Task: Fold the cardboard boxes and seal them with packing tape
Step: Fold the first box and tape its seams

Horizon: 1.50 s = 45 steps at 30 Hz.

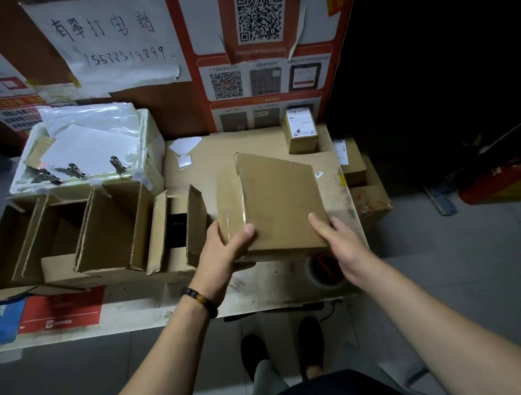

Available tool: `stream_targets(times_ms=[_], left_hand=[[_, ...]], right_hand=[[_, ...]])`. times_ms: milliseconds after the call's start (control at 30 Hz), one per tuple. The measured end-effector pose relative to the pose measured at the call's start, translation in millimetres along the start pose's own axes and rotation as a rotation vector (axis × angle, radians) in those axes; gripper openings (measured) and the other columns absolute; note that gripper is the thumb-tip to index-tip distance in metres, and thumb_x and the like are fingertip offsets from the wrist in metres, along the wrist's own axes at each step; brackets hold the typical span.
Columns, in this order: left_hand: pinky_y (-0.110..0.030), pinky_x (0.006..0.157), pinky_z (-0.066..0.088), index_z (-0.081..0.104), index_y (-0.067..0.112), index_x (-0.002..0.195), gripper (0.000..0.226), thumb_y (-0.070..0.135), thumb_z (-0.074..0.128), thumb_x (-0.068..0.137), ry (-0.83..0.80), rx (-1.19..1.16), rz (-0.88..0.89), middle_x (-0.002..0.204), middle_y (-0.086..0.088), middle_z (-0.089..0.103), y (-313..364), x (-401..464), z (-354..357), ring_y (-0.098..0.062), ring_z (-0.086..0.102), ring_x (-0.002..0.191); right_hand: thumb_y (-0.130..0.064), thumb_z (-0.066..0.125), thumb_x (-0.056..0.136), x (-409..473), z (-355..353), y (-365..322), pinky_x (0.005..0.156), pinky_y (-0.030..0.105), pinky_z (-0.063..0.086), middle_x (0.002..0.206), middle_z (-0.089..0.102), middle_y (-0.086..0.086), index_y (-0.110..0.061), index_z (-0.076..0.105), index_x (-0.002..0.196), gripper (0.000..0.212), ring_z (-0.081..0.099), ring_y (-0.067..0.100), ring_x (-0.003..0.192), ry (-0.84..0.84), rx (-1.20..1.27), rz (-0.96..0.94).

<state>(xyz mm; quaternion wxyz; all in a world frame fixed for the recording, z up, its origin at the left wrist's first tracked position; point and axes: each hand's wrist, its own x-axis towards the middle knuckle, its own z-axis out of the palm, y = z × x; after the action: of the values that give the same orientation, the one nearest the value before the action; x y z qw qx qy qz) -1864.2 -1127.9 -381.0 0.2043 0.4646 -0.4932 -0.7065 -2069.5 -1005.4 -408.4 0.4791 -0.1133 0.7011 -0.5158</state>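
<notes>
Left hand [226,250] grips the near left corner of the cardboard box [280,202], thumb curled over the top face beside the clear tape strip [240,195]. Right hand [338,238] lies against the near right corner with fingers fairly straight, not clamped. I hold the box tilted above the worktop [188,171], its near edge over the packing tape roll [325,270]. Risks, in my judgement: the one-sided grip lets the box swing or slip on the glossy tape; setting it down blind could knock the roll off the near edge; the open boxes [100,235] stand just beside my left wrist and could be toppled
</notes>
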Motion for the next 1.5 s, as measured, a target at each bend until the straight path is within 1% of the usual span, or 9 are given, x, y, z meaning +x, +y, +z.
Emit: stream_targets(times_ms=[233, 400, 600, 767, 900, 1000, 1133, 1400, 1500], left_hand=[[-0.058, 0.117, 0.033, 0.064, 0.025, 0.128, 0.056, 0.047, 0.069, 0.077, -0.238, -0.264, -0.243, 0.131, 0.000, 0.069, -38, 1, -13, -0.020, 0.059, 0.117], [-0.053, 0.102, 0.050, 0.057, 0.036, 0.137, 0.070, 0.065, 0.072, 0.075, -0.161, -0.105, -0.245, 0.132, 0.014, 0.068, -47, 1, -3, -0.011, 0.061, 0.126], [-0.044, 0.094, 0.055, 0.061, 0.017, 0.133, 0.043, 0.032, 0.068, 0.094, -0.112, -0.277, -0.258, 0.133, -0.005, 0.069, -55, 7, -8, -0.022, 0.067, 0.118], [-0.043, 0.117, 0.037, 0.037, 0.019, 0.156, 0.092, 0.060, 0.076, 0.083, 0.137, 0.483, -0.099, 0.158, -0.001, 0.042, -55, 8, 5, -0.021, 0.044, 0.143], [-0.042, 0.117, 0.039, 0.044, 0.036, 0.149, 0.079, 0.072, 0.068, 0.083, -0.103, 0.132, 0.050, 0.149, 0.012, 0.055, -34, -3, 35, -0.006, 0.051, 0.136], [-0.046, 0.108, 0.049, 0.055, 0.042, 0.135, 0.069, 0.079, 0.068, 0.078, -0.070, 0.129, 0.080, 0.129, 0.015, 0.069, -30, 1, 34, -0.009, 0.065, 0.121], [-0.045, 0.106, 0.052, 0.061, 0.033, 0.131, 0.068, 0.066, 0.076, 0.074, -0.035, 0.091, 0.050, 0.122, 0.012, 0.073, -31, 5, 20, -0.010, 0.069, 0.115], [-0.046, 0.105, 0.053, 0.061, 0.024, 0.132, 0.070, 0.057, 0.080, 0.073, -0.005, 0.132, 0.011, 0.122, 0.006, 0.074, -36, 10, 6, -0.014, 0.069, 0.115], [-0.044, 0.107, 0.052, 0.058, 0.017, 0.135, 0.065, 0.044, 0.078, 0.079, -0.021, 0.045, -0.048, 0.126, 0.000, 0.073, -37, 14, -1, -0.018, 0.068, 0.118]], right_hand=[[-0.025, 0.073, 0.087, -9, -33, -15, 0.104, 0.053, 0.052, 0.131, 0.070, 0.008, -0.030, 0.054, 0.144, 0.060, 0.063, 0.030, 0.126, -0.190, 0.279, 0.043], [-0.017, 0.080, 0.079, -15, -14, -12, 0.075, 0.028, 0.060, 0.123, 0.070, 0.010, -0.032, 0.042, 0.146, 0.079, 0.074, 0.019, 0.104, -0.147, 0.192, -0.044], [-0.031, 0.089, 0.069, -18, -4, -14, 0.090, 0.035, 0.059, 0.120, 0.075, 0.006, -0.017, 0.050, 0.141, 0.083, 0.073, 0.020, 0.108, -0.127, 0.171, -0.037], [-0.057, 0.095, 0.054, -22, 16, -18, 0.097, 0.038, 0.051, 0.131, 0.046, -0.005, -0.025, 0.041, 0.136, 0.103, 0.050, 0.013, 0.118, 0.167, -0.395, -0.152], [-0.065, 0.080, 0.074, -23, 36, -16, 0.097, 0.034, 0.045, 0.126, 0.040, -0.006, -0.028, 0.043, 0.138, 0.083, 0.048, 0.013, 0.115, 0.224, -0.532, -0.276], [-0.059, 0.061, 0.094, -17, 40, -8, 0.099, 0.031, 0.047, 0.133, 0.048, -0.009, -0.040, 0.051, 0.141, 0.052, 0.057, 0.002, 0.111, 0.075, -0.418, -0.261], [-0.035, 0.079, 0.088, -11, 38, -1, 0.103, 0.046, 0.053, 0.134, 0.065, 0.002, -0.036, 0.058, 0.138, 0.054, 0.066, 0.020, 0.121, -0.160, 0.122, -0.072], [-0.036, 0.086, 0.076, -8, 37, 13, 0.093, 0.038, 0.050, 0.138, 0.065, 0.000, -0.034, 0.055, 0.142, 0.073, 0.062, 0.022, 0.128, -0.222, 0.234, 0.044], [-0.065, 0.081, 0.071, -9, 29, 11, 0.112, 0.043, 0.040, 0.148, 0.054, -0.001, -0.053, 0.051, 0.141, 0.077, 0.051, 0.018, 0.137, -0.188, -0.042, -0.064]])
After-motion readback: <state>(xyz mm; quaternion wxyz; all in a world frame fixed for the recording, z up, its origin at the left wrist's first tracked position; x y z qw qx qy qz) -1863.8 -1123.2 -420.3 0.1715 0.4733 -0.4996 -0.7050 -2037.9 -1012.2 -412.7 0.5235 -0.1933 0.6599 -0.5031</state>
